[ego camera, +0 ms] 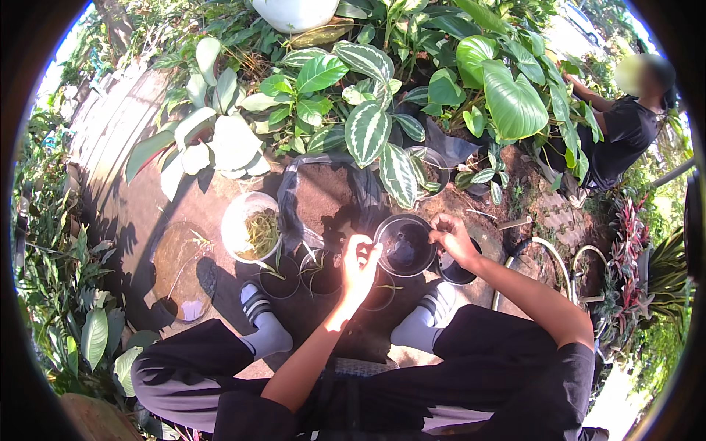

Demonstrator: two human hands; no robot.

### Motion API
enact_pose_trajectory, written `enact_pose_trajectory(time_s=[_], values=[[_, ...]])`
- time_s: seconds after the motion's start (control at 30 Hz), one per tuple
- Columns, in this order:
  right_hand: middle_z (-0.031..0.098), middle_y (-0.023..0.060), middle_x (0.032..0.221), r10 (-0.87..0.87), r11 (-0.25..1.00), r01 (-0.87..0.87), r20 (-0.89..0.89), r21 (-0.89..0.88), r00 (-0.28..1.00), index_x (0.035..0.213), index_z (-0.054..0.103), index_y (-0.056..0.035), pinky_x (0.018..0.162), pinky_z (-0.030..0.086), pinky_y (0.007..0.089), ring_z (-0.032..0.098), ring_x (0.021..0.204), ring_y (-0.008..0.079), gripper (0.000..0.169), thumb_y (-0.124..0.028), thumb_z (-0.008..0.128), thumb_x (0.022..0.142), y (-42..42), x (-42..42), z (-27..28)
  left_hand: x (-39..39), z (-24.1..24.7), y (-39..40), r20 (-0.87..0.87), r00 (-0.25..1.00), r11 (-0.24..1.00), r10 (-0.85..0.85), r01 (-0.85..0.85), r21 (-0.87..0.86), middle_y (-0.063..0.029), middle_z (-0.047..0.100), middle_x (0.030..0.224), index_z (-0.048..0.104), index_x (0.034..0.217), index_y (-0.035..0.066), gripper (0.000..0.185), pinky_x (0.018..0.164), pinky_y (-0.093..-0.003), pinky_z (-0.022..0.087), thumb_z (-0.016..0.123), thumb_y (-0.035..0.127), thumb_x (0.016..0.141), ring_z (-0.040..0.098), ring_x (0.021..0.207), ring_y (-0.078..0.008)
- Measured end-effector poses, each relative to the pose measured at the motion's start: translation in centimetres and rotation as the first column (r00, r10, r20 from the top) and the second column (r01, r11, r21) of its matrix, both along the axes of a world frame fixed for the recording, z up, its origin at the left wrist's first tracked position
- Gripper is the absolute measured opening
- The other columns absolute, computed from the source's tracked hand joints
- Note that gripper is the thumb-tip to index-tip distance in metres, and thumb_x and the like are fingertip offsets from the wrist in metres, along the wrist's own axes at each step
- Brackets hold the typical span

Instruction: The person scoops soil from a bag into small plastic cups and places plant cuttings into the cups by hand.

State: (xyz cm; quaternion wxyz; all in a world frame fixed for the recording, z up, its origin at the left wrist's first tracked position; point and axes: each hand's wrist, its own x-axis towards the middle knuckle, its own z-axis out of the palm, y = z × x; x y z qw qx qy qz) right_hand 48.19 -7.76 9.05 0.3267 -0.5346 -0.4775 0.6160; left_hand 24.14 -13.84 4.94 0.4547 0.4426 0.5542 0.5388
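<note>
A round black plastic plant pot is held up in front of me, its open mouth facing the camera. My left hand pinches its left rim. On the opposite side, the fingers of my right hand grip the right rim. Partly behind my right hand stands another black pot. Dark pots with thin green seedlings, a left one and a middle one, stand between my feet. A third such pot is partly hidden by my left hand. Beyond them, a black plastic bag holds brown soil.
A white bucket contains grassy cuttings. At left lies a round stepping stone. Leafy plants crowd the far side. A pale hose loops at right, below a person among the foliage.
</note>
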Motion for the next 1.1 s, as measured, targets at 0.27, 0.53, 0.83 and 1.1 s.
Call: enact_pose_trajectory(time_s=[0.27, 0.53, 0.83, 1.1], values=[[0.059, 0.002, 0.073, 0.114, 0.975, -0.154, -0.233, -0.162, 0.966, 0.095, 0.056, -0.0054, 0.05, 0.05, 0.0243, 0.056, 0.053, 0.0082, 0.013, 0.002, 0.06, 0.085, -2.0, -2.5, 0.4, -3.4, 1.3, -4.8, 0.428, 0.886, 0.918, -0.177, 0.305, -0.252, -0.0177, 0.048, 0.14, 0.025, 0.149, 0.009, 0.065, 0.087, -0.0435, 0.055, 0.052, 0.043, 0.101, 0.06, 0.114, -0.0278], [0.063, 0.0093, 0.086, 0.239, 0.958, -0.269, -0.242, -0.099, 0.94, 0.11, 0.045, -0.0045, 0.061, 0.062, 0.034, 0.072, 0.068, 0.0236, 0.022, 0.0, 0.059, 0.094, -4.2, -6.5, 2.0, -6.4, 0.9, -5.0, 0.559, 0.825, 0.96, -0.086, 0.218, -0.174, -0.0163, 0.048, 0.135, 0.026, 0.149, 0.008, 0.064, 0.082, -0.0402, 0.06, 0.055, 0.03, 0.095, 0.061, 0.11, -0.0252], [0.065, 0.0103, 0.095, 0.04, 0.969, -0.056, -0.067, -0.242, 0.997, 0.096, 0.052, -0.0068, 0.074, 0.051, 0.033, 0.064, 0.079, 0.0198, 0.029, -0.028, 0.035, 0.104, 1.5, -6.1, 1.7, -13.3, 3.3, -3.7, 0.561, 0.802, 0.976, 0.206, -0.206, -0.065, -0.0085, 0.049, 0.128, 0.038, 0.142, 0.01, 0.061, 0.091, -0.0416, 0.048, 0.055, 0.018, 0.083, 0.051, 0.119, -0.0216], [0.067, 0.0036, 0.073, 0.335, 0.941, -0.326, 0.119, -0.087, 0.935, 0.084, 0.064, -0.0061, 0.06, 0.049, 0.0256, 0.062, 0.062, 0.0106, 0.049, -0.053, 0.057, 0.099, 8.2, -12.9, 2.8, -16.8, 4.1, -4.7, 0.554, 0.649, 0.843, 0.521, -0.493, -0.215, -0.0089, 0.05, 0.13, 0.032, 0.145, 0.016, 0.074, 0.089, -0.0407, 0.048, 0.059, 0.025, 0.077, 0.053, 0.119, -0.0227]])
